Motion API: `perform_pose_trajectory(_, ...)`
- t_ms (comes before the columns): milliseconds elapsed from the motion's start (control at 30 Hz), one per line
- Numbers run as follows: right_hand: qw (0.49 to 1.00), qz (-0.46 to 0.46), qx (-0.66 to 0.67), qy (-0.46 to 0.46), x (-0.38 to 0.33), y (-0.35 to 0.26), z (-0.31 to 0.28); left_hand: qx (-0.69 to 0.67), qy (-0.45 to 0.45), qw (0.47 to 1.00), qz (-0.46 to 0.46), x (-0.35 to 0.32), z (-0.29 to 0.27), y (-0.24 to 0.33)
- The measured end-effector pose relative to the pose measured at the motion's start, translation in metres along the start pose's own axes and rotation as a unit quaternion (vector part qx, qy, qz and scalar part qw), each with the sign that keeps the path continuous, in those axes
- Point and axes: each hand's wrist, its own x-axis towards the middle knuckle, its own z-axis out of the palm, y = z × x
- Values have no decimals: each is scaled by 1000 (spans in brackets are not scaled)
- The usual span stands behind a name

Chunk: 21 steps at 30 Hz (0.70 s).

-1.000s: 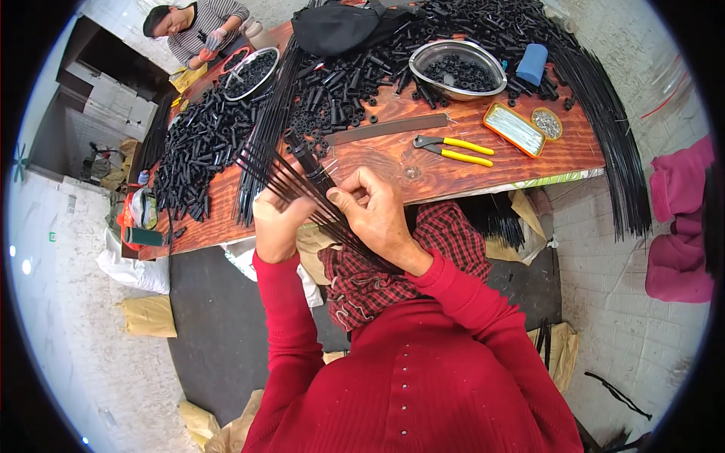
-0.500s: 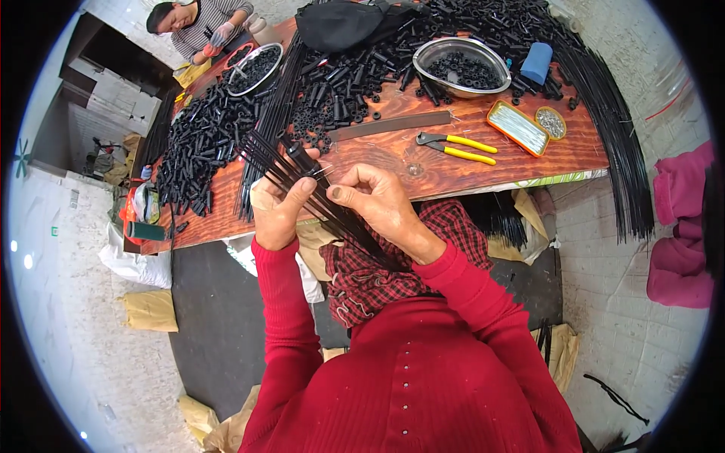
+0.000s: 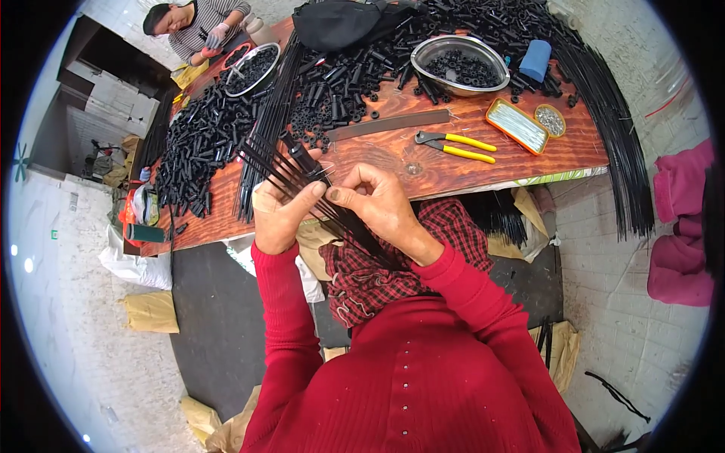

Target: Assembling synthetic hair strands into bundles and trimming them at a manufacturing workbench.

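A bundle of thin black rods (image 3: pixel 368 243), looking like umbrella ribs, runs slantwise through my hands, its upper ends fanned out. My left hand (image 3: pixel 281 215) is closed round the bundle, thumb on top. A black tubular plastic piece (image 3: pixel 302 157) stands up among the rods just above that thumb. My right hand (image 3: pixel 383 211) pinches at the same spot, its thumb and forefinger close to the left thumb. A thin wire shows beside the tubular piece, but what the right fingertips hold is too small to make out. The rods' lower ends rest against a red checked cloth (image 3: pixel 370 291) on my lap.
On the wooden table (image 3: pixel 362 162) lie yellow-handled pliers (image 3: pixel 457 147), a flat dark bar (image 3: pixel 389 124), a tray of pins (image 3: pixel 517 127) and a metal bowl of black rings (image 3: pixel 461 44). Black tubular parts (image 3: pixel 200 136) are heaped around. A co-worker (image 3: pixel 200 30) sits at the far left.
My left thumb has shifted slightly right, closer to my right fingertips. The rods' upper ends are spread a little wider. The co-worker's hands have moved slightly.
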Motion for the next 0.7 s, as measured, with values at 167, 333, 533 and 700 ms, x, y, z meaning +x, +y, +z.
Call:
perform_pose_trajectory(167,997,-4,69,-38,2,4,-4,7,-12,1000,0,-1,0,4)
perform_pose_trajectory(333,997,2,60,-41,-1,4,-7,22,-25,999,-10,-1,0,7)
perform_pose_trajectory(533,998,-26,33,-40,0,8,-10,23,-42,999,4,2,0,5)
perform_pose_trajectory(700,997,-65,-36,-10,-3,2,-6,10,-30,999,12,3,3,4)
